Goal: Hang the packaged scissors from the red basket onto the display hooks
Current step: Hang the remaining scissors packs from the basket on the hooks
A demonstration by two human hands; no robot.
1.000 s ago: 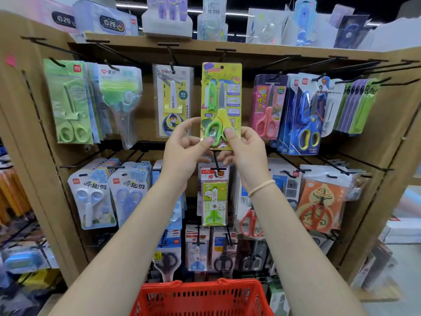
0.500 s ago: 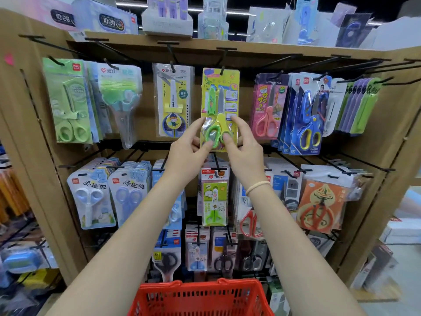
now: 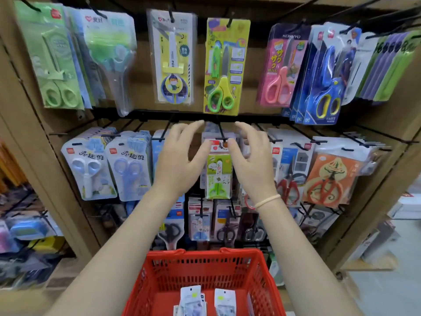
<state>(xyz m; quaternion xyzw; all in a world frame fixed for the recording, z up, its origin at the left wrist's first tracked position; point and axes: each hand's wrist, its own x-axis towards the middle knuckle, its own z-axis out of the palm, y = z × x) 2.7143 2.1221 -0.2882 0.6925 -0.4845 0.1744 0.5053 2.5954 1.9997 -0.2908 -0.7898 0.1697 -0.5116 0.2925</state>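
From the head camera, both hands were empty. The left hand (image 3: pixel 180 156) and the right hand (image 3: pixel 248 160) were raised side by side in front of the middle row of the display, fingers loosely spread and gripping nothing, with a black display hook (image 3: pixel 221 133) showing in the gap between them. Directly above that gap the yellow-green packaged scissors (image 3: pixel 224 67) hung upright from an upper hook, free of both hands.

The next packs lay in the red basket (image 3: pixel 205 265), straight below the hands and toward the person's body. Two small white packaged scissors (image 3: pixel 193 297) rested on its floor near the bottom edge of the view, side by side with their long axes running roughly away from the person and their hang holes at the far end. The left one lay nearer the left hand, the other (image 3: pixel 225 298) nearer the right; neither hand seemed clearly favoured.

The drop looked open: only the basket's near-side handles and mesh walls bordered the way down, while the shelf face behind was crowded with hooks and hanging packs.
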